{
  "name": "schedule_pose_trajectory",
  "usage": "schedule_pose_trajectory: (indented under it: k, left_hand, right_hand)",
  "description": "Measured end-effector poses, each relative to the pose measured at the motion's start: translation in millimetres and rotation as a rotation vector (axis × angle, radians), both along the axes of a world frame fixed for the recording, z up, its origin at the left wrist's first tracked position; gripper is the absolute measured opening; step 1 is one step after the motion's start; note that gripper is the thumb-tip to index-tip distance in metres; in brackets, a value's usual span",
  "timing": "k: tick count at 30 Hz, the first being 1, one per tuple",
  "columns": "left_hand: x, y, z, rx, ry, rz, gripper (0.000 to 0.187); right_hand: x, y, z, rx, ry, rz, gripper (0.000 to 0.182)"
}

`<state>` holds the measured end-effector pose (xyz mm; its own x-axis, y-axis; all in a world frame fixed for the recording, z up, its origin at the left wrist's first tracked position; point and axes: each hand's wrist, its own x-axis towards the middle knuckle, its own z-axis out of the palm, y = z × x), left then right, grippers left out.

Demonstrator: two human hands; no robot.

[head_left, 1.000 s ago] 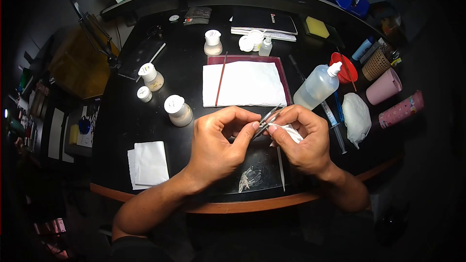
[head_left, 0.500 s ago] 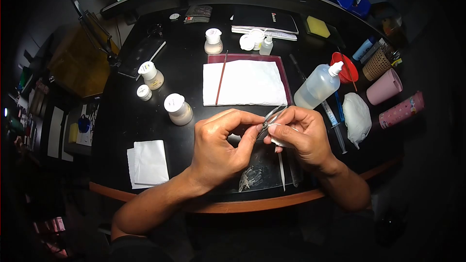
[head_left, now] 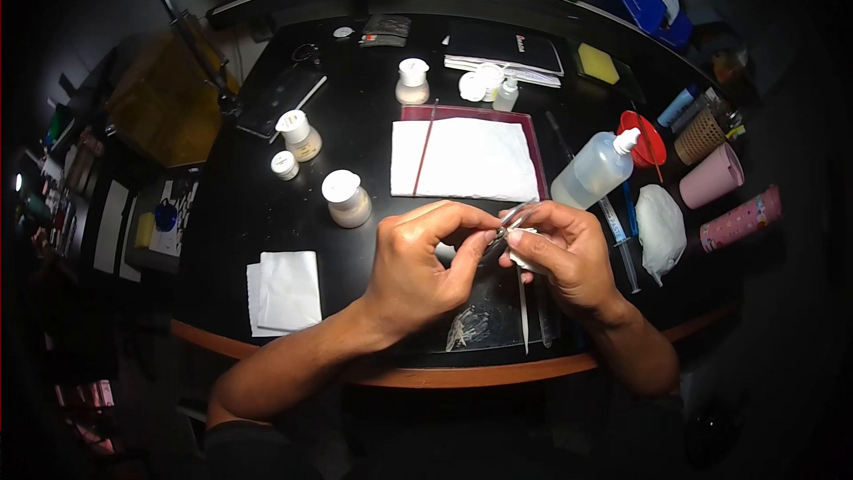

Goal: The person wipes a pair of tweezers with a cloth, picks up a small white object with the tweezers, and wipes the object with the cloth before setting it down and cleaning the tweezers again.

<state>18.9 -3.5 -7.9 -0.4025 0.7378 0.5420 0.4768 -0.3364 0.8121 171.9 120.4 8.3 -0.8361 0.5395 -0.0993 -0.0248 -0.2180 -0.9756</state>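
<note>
A small shiny metal tool with thin curved arms (head_left: 518, 214) is between my two hands, above the front part of the dark table. My left hand (head_left: 426, 258) is closed, thumb and forefinger pinching one end of it. Closed as well, my right hand (head_left: 573, 253) presses a folded white tissue (head_left: 526, 253) against the tool with its thumb. Fingers cover most of the part being touched, so I cannot tell its exact kind. Just below the hands lie a slim white stick-like tool (head_left: 524, 316) and a glass slab (head_left: 498, 329) smeared with pale residue.
Beyond my hands, a thin brush (head_left: 426, 151) rests on a white paper towel (head_left: 480, 160). Powder jars (head_left: 346, 199) stand left, near folded tissue (head_left: 290, 292). To the right are a squeeze bottle (head_left: 593, 171), a syringe (head_left: 622, 249), a white bag (head_left: 662, 233) and pink cups (head_left: 711, 176).
The whole view has shifted slightly, so the table things appear further right. Both hands keep their grip, with the metal tool turned a little and the tissue pressed against it.
</note>
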Motion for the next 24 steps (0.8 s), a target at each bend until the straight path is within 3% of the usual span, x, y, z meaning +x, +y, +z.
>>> schedule_pose_trajectory:
  k: [3,8,12,19,24]
  left_hand:
    - [0,-4,8,-0.043,0.006,0.011,0.006]
    - [-1,-2,2,-0.118,-0.26,-0.093,0.011]
    - [-3,2,-1,-0.048,-0.291,-0.074,0.005]
    - [-18,-2,9,0.165,-0.03,0.13,0.002]
    - [-15,-51,28,0.284,-0.133,0.192,0.006]
  right_hand:
    - [2,2,-3,0.041,0.005,-0.006,0.013]
    - [0,2,-6,0.044,0.075,-0.023,0.006]
    - [-1,9,-14,0.083,0.123,-0.06,0.006]
    - [-1,12,-13,0.071,0.17,-0.004,0.004]
    - [-2,16,-24,0.143,0.207,-0.002,0.002]
